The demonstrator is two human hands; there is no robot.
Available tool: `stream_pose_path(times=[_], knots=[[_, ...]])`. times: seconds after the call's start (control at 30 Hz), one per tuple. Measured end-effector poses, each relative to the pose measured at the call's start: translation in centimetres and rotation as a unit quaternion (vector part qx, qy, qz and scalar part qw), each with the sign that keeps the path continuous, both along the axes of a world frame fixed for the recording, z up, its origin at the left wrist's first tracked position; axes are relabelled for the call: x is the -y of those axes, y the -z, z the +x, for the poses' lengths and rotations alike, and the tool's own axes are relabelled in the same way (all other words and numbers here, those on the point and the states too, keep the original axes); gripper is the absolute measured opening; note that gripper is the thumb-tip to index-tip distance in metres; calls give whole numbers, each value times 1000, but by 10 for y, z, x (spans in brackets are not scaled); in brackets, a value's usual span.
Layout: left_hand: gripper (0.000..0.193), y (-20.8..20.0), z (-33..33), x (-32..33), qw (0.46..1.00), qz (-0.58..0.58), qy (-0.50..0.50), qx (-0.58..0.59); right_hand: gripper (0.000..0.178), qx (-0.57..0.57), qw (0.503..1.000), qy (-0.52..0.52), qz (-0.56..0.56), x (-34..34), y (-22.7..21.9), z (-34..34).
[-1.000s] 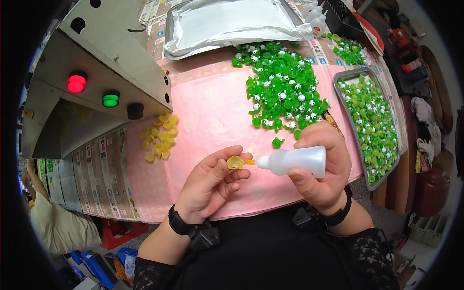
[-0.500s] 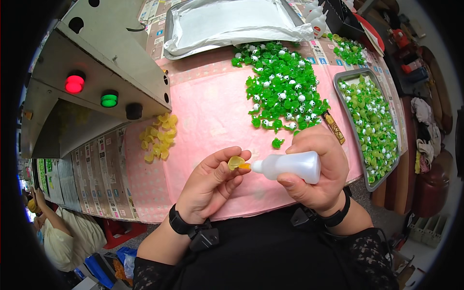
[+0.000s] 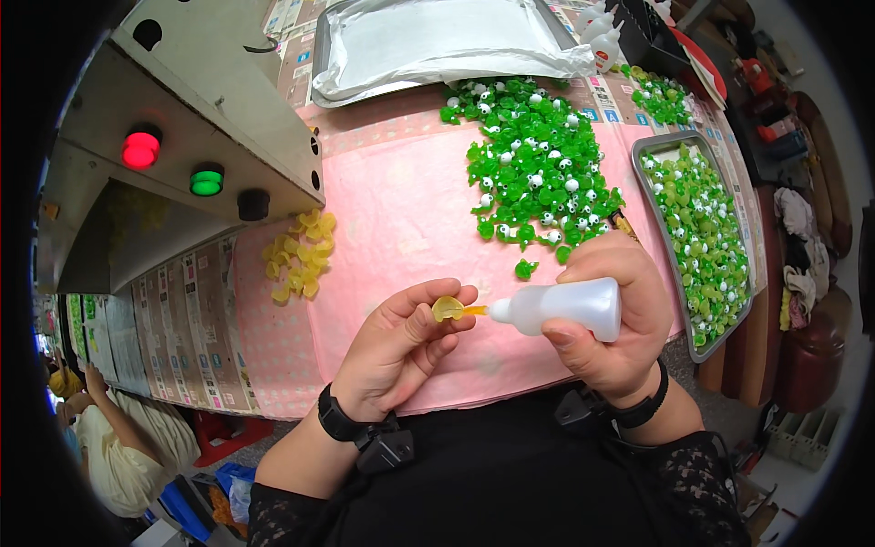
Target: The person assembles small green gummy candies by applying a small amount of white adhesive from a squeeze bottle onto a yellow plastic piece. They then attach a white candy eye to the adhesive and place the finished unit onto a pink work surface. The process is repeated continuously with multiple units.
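Between the fingertips of my left hand (image 3: 392, 351) is a small translucent yellow cup-shaped piece (image 3: 447, 308), its hollow facing up. My right hand (image 3: 643, 305) is wrapped round a white plastic squeeze bottle (image 3: 574, 308), which lies nearly level and points left. Its thin orange nozzle (image 3: 474, 311) ends right beside the yellow piece; whether the two touch, I cannot tell. A small pile of similar yellow pieces (image 3: 310, 255) lies on the pink cloth (image 3: 383, 214) to the left. Beyond my right hand spreads a heap of green pieces with white eye-like balls (image 3: 538, 159).
A grey machine (image 3: 219, 118) with red and green lamps stands at left. A lined tray (image 3: 447, 41) is at the back. To the right is a metal tray (image 3: 668, 232) full of green pieces. More bottles (image 3: 604, 47) stand far right. A co-worker (image 3: 128, 438) is at lower left.
The bottle in my right hand has shifted slightly right, drawing its nozzle back from the yellow piece. My left hand has barely moved and keeps hold of the piece.
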State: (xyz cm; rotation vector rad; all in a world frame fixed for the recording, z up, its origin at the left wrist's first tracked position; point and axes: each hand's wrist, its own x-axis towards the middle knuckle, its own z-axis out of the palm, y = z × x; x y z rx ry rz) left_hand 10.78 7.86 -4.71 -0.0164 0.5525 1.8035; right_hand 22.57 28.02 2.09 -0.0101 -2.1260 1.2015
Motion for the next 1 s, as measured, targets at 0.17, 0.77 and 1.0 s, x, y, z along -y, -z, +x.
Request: stream_pose_path(times=[0.17, 0.77, 1.0], knots=[[38, 0, 0, 0, 1000, -1, 6, -7, 32, 11, 1000, 8, -7, -2, -2, 2], [42, -6, 0, -1, 998, -41, 23, -48, 32, 30, 999, -10, -36, 0, -3, 1], [43, -7, -1, -2, 997, -45, 28, -50, 32, 38, 998, -28, -32, 1, -1, -4]])
